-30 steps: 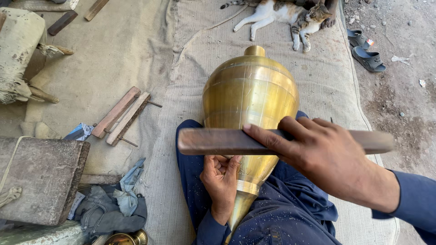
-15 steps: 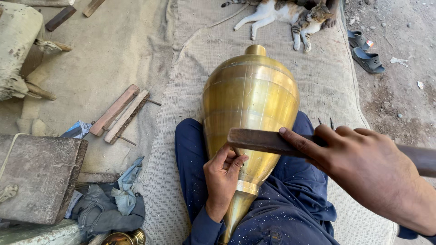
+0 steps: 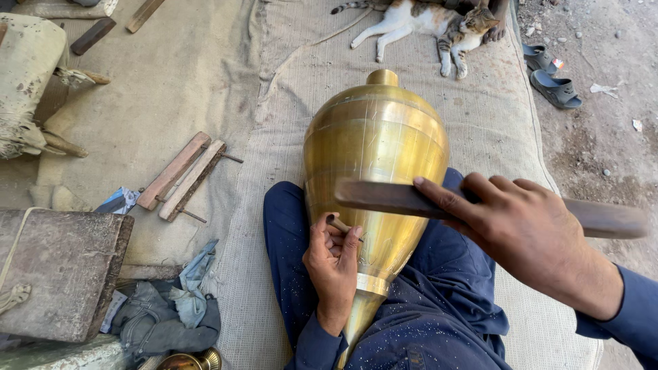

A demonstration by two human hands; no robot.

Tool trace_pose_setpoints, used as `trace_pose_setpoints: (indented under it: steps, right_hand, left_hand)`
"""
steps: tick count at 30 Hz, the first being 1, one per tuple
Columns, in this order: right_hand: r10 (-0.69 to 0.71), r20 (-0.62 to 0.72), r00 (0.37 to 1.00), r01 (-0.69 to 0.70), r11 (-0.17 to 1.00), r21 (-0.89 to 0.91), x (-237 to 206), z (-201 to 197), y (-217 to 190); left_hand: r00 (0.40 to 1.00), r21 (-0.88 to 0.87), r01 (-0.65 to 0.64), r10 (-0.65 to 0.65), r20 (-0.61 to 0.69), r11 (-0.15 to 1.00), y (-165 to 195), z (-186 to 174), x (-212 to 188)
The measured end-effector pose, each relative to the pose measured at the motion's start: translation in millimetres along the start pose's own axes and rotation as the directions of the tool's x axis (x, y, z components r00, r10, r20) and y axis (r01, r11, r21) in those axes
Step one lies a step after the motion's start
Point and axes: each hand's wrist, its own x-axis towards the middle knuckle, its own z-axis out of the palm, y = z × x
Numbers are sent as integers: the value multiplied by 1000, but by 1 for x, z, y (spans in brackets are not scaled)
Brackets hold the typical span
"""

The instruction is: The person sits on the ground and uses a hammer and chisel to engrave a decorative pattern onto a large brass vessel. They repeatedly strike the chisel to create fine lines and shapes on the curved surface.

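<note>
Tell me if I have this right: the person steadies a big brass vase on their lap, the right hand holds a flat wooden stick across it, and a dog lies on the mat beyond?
Nearly: the animal on the mat is a cat, not a dog, as the head view shows. The brass vase, right hand and wooden stick are as you say.

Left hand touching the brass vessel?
Touching. In the head view, the left hand rests against the side of the brass vessel, fingers pinching a small punch on its surface, with no gap visible between palm and metal.
</note>
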Motion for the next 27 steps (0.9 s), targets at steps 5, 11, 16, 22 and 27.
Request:
trace_pose_setpoints:
  steps: [5, 11, 16, 22, 27]
  right_hand:
    - [-44, 51, 998, 46, 998, -30, 2, -14, -5]
    - [-112, 149, 983, 131, 983, -125, 5, -23, -14]
    - [-76, 111, 991, 83, 994, -66, -2, -26, -13]
    - [179, 329, 927, -185, 983, -11, -12, -27, -5]
    - [270, 298, 915, -295, 955, 42, -28, -11, 1]
  left_hand:
    - [999, -53, -37, 35, -31, 998, -2, 2, 1]
    - [998, -45, -61, 61, -7, 997, 1, 1, 2]
    - [999, -1, -35, 35, 36, 999, 5, -1, 5]
    - [982, 31, -92, 85, 168, 995, 5, -5, 18]
    - [955, 88, -95, 66, 290, 992, 5, -10, 31]
